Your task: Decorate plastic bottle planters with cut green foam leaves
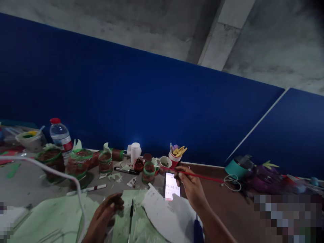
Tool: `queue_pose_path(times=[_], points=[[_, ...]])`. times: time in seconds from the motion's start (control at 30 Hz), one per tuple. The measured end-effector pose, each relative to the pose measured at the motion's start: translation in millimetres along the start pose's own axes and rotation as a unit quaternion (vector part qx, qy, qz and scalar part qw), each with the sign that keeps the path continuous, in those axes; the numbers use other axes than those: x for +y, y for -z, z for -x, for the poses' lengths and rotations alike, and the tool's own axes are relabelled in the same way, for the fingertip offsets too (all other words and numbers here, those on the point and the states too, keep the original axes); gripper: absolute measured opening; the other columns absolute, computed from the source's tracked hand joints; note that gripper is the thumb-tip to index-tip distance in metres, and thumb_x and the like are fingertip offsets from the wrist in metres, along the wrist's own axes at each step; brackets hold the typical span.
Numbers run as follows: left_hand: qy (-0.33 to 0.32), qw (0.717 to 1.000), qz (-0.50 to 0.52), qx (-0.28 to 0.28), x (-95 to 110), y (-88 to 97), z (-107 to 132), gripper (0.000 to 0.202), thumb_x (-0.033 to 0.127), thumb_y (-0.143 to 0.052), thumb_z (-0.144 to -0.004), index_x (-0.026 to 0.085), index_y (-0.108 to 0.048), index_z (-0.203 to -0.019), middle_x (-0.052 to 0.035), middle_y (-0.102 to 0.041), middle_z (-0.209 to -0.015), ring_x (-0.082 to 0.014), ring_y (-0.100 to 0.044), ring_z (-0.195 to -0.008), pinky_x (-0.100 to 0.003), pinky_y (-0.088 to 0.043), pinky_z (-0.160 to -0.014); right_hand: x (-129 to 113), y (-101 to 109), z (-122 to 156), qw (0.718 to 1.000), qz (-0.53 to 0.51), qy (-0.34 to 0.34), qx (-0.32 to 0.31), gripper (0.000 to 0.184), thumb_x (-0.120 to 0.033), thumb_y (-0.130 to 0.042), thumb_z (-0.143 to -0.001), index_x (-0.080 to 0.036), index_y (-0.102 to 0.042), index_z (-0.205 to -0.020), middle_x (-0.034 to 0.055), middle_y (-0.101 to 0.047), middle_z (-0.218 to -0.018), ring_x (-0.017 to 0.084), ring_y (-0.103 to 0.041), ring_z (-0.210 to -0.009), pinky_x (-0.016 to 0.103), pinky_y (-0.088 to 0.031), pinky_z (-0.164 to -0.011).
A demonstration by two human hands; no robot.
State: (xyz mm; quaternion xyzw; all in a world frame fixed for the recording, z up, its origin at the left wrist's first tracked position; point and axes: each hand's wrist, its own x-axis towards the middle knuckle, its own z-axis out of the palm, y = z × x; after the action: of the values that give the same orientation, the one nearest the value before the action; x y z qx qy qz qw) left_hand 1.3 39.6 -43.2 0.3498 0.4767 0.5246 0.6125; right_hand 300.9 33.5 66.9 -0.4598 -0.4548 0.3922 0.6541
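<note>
My right hand (188,185) pinches a thin red stick (205,176) that looks like a paintbrush handle; its other end is hidden at the fingers. Just beside it lies a lit phone (172,185) showing a running time. My left hand (107,212) hovers low over green paper, its fingers loosely curled and nothing visible in them. Between the hands are a black pen (131,216) on a green sheet (136,199) and a white cut sheet (164,216). A paper cup (165,162) with dark contents stands beyond the phone.
Brown-smeared jars with green rims (79,162) line the back, beside a water bottle (60,135), a white bottle (136,152) and a cup of yellow tools (176,158). A white cable (58,170) crosses the left. A teal pot (238,167) stands right, before a blue partition (152,94).
</note>
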Motion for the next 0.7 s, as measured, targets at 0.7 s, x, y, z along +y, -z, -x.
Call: queue_pose_path(times=[0.7], points=[[-0.06, 0.997, -0.016, -0.043, -3.0, 1.1, 0.9, 0.044, 0.054, -0.073, -0.06, 0.021, -0.072, -0.089, -0.0093, -0.072, -0.082, -0.025, -0.066, -0.076, -0.033, -0.049, -0.072, 19.5, -67.2, -94.4, 0.975, 0.198, -0.036, -0.097, 0.023, -0.04, -0.056, -0.076, -0.019, -0.065, -0.072, -0.0016, -0.057, -0.051, 0.012, -0.049, -0.04, 0.024, -0.035, -0.04]])
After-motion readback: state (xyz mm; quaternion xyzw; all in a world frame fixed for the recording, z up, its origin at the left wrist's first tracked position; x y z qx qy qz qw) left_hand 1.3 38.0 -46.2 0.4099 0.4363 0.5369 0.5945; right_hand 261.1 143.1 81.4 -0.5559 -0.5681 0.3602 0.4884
